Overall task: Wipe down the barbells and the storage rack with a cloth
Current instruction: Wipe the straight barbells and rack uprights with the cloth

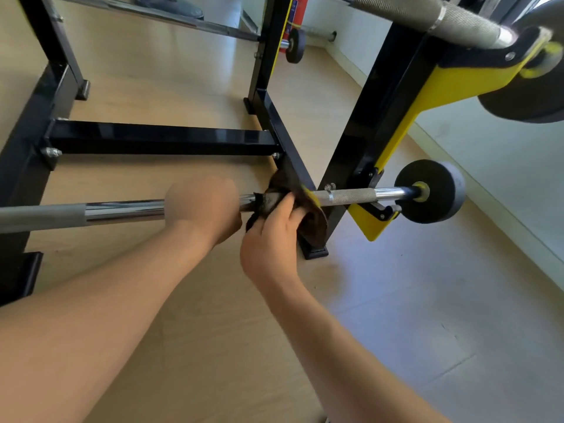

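A chrome barbell (pixel 122 210) lies across the lowest cradles of the black and yellow storage rack (pixel 375 117), with a small black plate (pixel 427 192) on its right end. My left hand (pixel 204 209), blurred, is wrapped around the bar near its middle. Just to its right, my right hand (pixel 271 239) grips a dark brown cloth (pixel 311 221) that is draped around the bar beside the rack's right upright. A second barbell (pixel 427 19) with a knurled grip rests on a higher yellow cradle at the top right.
The rack's black base rails and cross bar (pixel 161 137) stand on a wooden floor. A large dark plate (pixel 525 96) hangs at the upper right. A third bar (pixel 183 21) and small plate (pixel 296 45) sit at the far side. A white wall runs along the right.
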